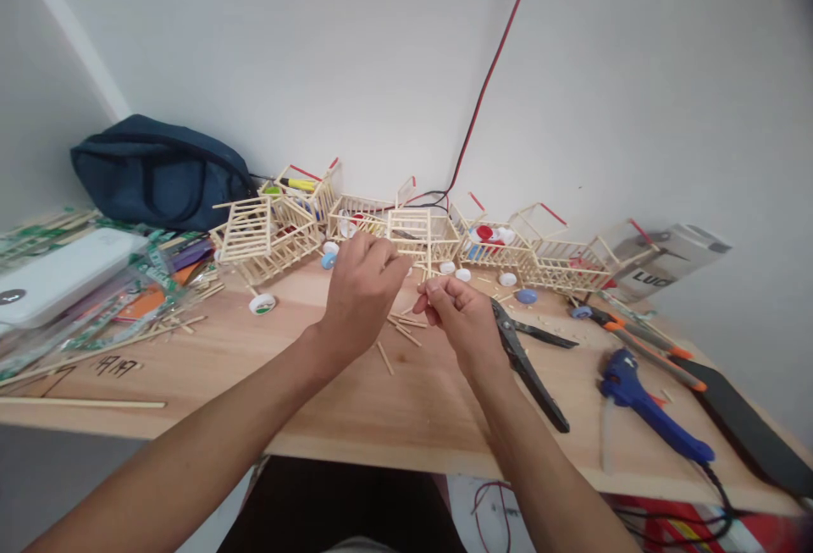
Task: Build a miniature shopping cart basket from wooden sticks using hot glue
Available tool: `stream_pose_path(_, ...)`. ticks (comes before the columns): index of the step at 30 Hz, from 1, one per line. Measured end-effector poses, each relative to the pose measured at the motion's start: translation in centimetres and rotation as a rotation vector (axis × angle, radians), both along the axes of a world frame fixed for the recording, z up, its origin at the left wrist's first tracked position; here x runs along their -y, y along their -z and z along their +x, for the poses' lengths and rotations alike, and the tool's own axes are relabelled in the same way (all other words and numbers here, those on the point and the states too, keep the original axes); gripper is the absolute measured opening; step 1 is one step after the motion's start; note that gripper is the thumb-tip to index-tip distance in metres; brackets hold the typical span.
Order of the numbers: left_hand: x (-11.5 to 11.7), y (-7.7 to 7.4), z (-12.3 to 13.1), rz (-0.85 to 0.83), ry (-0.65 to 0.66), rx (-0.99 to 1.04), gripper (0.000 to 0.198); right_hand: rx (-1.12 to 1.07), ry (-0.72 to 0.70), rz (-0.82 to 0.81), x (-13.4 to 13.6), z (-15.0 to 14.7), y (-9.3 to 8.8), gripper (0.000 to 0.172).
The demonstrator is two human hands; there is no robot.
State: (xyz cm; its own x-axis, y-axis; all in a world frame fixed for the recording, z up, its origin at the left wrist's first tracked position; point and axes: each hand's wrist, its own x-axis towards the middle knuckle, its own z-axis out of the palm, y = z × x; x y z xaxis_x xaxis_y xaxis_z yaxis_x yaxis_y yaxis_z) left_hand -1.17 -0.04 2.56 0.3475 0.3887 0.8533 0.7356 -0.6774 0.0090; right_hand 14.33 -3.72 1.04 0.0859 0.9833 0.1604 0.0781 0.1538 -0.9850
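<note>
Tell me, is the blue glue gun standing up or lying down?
Lying down: the glue gun rests on its side on the table, its handle stretched out along it.

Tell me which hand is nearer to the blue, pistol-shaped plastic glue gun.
Right. The bare right hand is left of the blue, pistol-shaped plastic glue gun, apart from it; the bare left hand is farther left, beyond the right hand.

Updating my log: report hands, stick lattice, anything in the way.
Left hand near stick lattice, grip hidden. Right hand nearby, hold unclear. Black pliers beside it.
</note>
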Motion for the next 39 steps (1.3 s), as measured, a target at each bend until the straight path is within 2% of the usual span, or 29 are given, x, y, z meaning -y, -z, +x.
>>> stream_pose_path(6, -0.3, 0.2, -0.1, 0.015, -0.013, -0.007, 0.019, -0.023, -0.016, -0.001, 0.1, -0.3, -0.1, 0.027)
stream_pose_path(17, -0.3, 0.1, -0.1, -0.047, 0.060, 0.143, 0.013, 0.030, -0.016, -0.025, 0.4, -0.8, -0.6, 0.027)
stream_pose_path(31, -0.4, 0.1, -0.6, -0.061, 0.061, 0.144, 0.019, 0.037, -0.061, -0.041, 0.0, -1.2, -0.7, 0.025)
stream_pose_path(39, -0.4, 0.2, -0.7, -0.062, 0.059, 0.138, 0.015, 0.047, -0.057, -0.043, 0.0, -1.2, -0.8, 0.027)
